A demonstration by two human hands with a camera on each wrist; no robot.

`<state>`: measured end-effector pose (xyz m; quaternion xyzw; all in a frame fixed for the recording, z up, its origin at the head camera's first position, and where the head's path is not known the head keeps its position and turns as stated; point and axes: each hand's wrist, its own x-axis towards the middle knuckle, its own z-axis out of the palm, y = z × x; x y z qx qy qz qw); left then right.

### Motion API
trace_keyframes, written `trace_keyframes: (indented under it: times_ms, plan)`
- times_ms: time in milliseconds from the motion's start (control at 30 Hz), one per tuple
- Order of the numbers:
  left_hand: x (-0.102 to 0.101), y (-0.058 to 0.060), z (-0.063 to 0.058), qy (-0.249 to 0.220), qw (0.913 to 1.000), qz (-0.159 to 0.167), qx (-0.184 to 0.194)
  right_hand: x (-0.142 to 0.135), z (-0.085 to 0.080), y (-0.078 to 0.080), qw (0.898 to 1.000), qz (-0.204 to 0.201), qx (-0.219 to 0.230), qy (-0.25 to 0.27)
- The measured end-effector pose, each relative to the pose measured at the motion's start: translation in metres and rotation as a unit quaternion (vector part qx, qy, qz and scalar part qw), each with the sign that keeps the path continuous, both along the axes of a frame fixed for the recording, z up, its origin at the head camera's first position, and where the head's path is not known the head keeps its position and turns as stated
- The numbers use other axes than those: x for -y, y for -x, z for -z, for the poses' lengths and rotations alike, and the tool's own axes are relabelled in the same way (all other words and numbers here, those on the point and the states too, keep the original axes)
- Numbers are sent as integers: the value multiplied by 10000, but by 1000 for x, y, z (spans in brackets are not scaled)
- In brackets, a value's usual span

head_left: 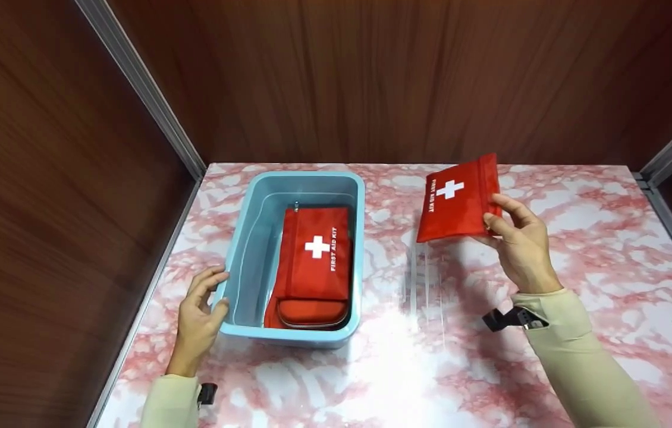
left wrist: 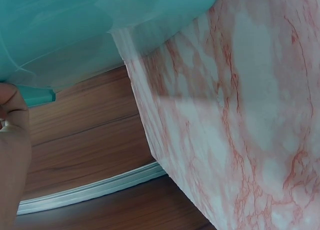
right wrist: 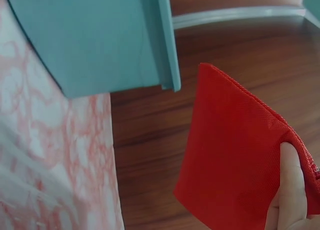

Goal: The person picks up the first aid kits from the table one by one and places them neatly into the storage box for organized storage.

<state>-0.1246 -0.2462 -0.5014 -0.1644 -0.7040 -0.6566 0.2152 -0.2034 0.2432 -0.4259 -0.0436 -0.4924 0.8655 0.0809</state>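
My right hand (head_left: pixel 523 244) pinches a flat red first aid pouch (head_left: pixel 458 199) by its right edge, held above the table to the right of a blue plastic bin. In the right wrist view the pouch (right wrist: pixel 235 155) shows its plain side, with fingers pressed on it near the zipper. My left hand (head_left: pixel 200 312) grips the left rim of the blue bin (head_left: pixel 234 330), thumb on the near side of the rim. Inside the bin lies another red first aid pouch (head_left: pixel 303 267), on top of a rounded red zip case (head_left: pixel 312 311). More red fabric shows beneath them.
The bin stands on a pink-and-white marbled table (head_left: pixel 597 333). Dark wood panels (head_left: pixel 395 83) rise at the back and both sides, with metal strips (head_left: pixel 151 95) at the corners. Shiny clear strips (head_left: pixel 427 285) lie on the table right of the bin.
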Motion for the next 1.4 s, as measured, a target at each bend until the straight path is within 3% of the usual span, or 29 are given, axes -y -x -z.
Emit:
trace_keyframes:
  times_ms: [367,1100,1400]
  plan:
    - [0,0,0,-40,10000,5,20,13,-13,-5,9992,-253,-197,249]
    - [0,-1,1,-14,9999,-72,100,51,-30,-9,9983,-451,-363,23]
    - [0,1,1,-50,10000,15,-50,64,-34,-9,9978,-519,-402,0]
